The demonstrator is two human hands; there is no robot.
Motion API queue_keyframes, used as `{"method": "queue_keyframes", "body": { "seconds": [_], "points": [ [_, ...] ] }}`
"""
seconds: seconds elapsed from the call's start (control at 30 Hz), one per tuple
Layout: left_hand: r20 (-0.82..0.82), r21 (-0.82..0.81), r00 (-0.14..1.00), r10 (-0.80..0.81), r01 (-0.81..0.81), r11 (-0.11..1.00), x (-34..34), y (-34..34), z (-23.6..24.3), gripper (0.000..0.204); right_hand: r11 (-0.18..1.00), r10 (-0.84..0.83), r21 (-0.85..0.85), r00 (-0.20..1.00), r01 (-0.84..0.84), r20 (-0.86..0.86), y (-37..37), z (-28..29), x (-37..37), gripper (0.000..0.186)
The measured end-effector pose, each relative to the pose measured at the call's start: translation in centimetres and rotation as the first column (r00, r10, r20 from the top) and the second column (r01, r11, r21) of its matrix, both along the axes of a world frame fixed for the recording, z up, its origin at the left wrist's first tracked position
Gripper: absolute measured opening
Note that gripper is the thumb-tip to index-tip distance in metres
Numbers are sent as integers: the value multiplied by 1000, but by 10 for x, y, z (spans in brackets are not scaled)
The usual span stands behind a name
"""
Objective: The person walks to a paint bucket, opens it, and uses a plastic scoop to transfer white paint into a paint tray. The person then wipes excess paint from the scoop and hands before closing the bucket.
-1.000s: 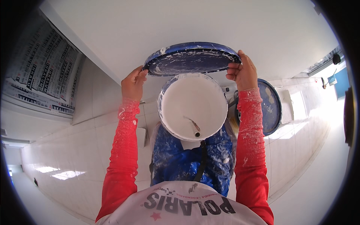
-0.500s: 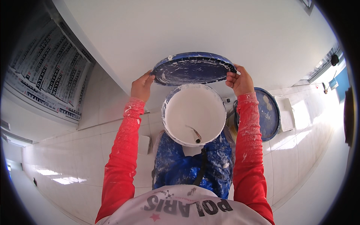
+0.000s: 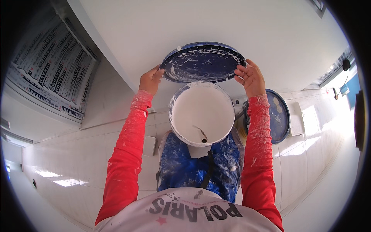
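A dark blue bucket lid (image 3: pixel 203 65), smeared with white, stands tilted on edge beyond the bucket, its underside toward me. My left hand (image 3: pixel 150 80) pinches the lid's left rim. At the right rim, my right hand (image 3: pixel 251 80) has its fingers around the edge, some loosely spread in front. Just nearer than the lid is a round bucket (image 3: pixel 172 120), its rim caked in white, filled with smooth white paste (image 3: pixel 203 110). A tool with a short dark handle (image 3: pixel 204 139) sticks out of the paste at the near side; its other end is hidden.
A pale wall (image 3: pixel 216 23) rises just behind the lid. Right of my right forearm stands another container with a stained blue lid (image 3: pixel 276 116), beside a whitish tray (image 3: pixel 295 118). A flat pale piece (image 3: pixel 149 146) lies on the tiled floor (image 3: pixel 96 154) near my left forearm.
Both hands have moved the lid up and slightly right, away from the bucket and toward the wall. The right hand's fingers have loosened and spread.
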State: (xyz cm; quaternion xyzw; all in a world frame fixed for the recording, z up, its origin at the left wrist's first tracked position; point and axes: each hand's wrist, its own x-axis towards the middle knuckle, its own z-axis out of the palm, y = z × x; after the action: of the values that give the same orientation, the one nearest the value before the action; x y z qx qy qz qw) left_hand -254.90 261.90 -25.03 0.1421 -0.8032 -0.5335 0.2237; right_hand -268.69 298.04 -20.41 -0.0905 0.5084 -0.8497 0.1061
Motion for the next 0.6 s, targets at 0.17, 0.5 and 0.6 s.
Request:
{"method": "queue_keyframes", "body": {
  "seconds": [0.17,0.5,0.6],
  "points": [
    [21,76,1000,15,-17,997,7,-1,-12,46,898,-13,434,992,66,-123,21,-33,35,28],
    [-127,126,986,109,-93,988,40,20,-50,48,695,-164,491,780,525,-603,4,-37,111,30],
    [-96,98,962,257,-248,964,62,49,-76,45,633,-101,540,751,555,-653,-1,-29,99,29]
  ]
}}
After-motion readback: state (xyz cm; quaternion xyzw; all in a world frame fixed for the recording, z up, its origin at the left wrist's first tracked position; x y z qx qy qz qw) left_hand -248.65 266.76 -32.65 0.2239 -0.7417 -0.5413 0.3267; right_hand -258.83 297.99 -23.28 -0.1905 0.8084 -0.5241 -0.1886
